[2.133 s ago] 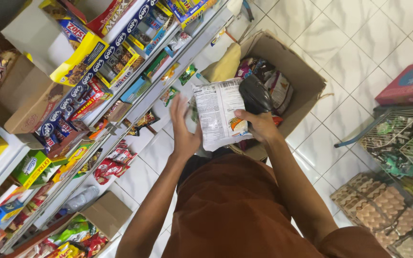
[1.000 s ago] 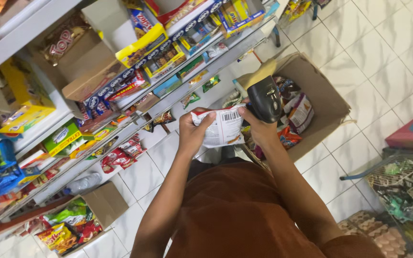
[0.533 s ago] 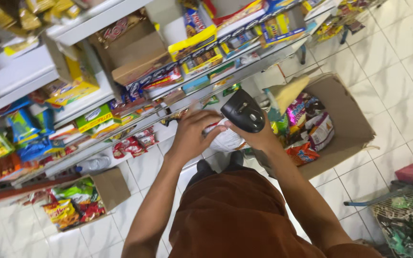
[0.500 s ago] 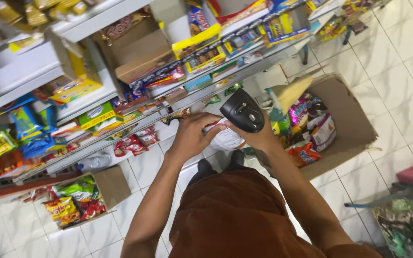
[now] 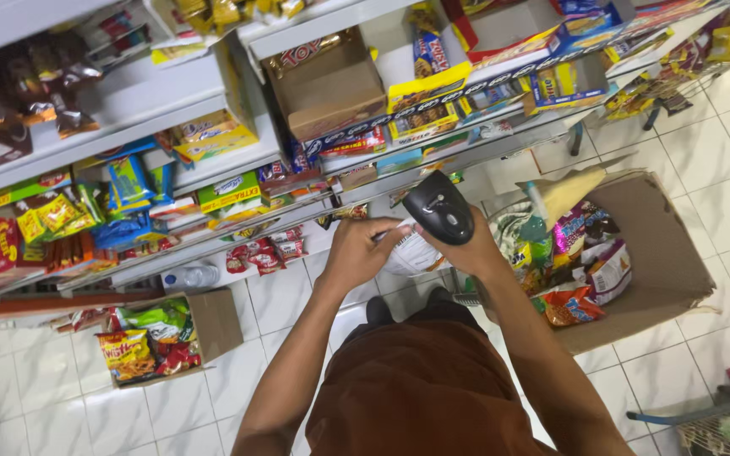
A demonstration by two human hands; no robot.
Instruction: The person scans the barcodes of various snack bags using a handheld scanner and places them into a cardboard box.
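Note:
My left hand (image 5: 358,251) grips the top edge of a white snack packet (image 5: 411,253) held low in front of me, near the shelf edge. My right hand (image 5: 475,249) holds a black handheld barcode scanner (image 5: 439,207) with its head up, right beside the packet; some of its fingers may also touch the packet. The packet is mostly hidden behind both hands. I wear a brown shirt.
Shelves (image 5: 213,152) packed with snack packets and open cartons run across the top. A large open cardboard box (image 5: 661,253) of snack bags stands on the white tiled floor at right. A smaller box (image 5: 213,321) of snacks sits at left. A wire basket corner (image 5: 720,426) shows at bottom right.
The white packet was held up flat in both hands; it has come down toward the shelf and the scanner now sits above it. My view has swung left along the shelves.

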